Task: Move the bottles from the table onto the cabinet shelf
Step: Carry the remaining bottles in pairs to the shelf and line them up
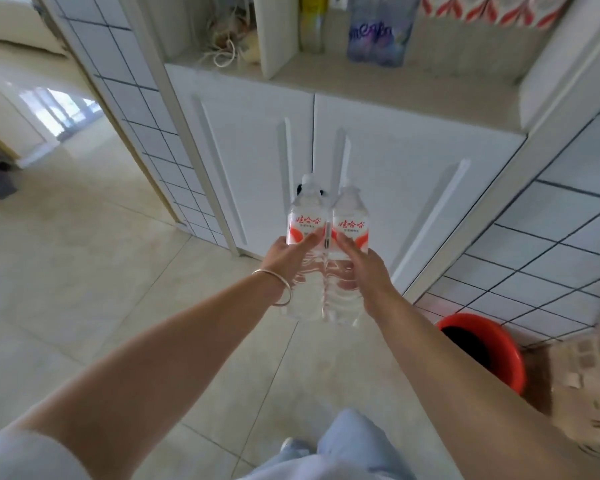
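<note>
Carry step: left hand [289, 255] and right hand [365, 265] each grip a water bottle [305, 223] [350, 225], touching, apparently still sealed, near the cabinet; next, a lift onto the far shelf [388, 85].

bare forearms, a thin silver metal bangle [280, 287] on the left wrist — pale grey short sleeve [21, 455], light blue loose trousers [354, 445], a white shoe [290, 445].
</note>
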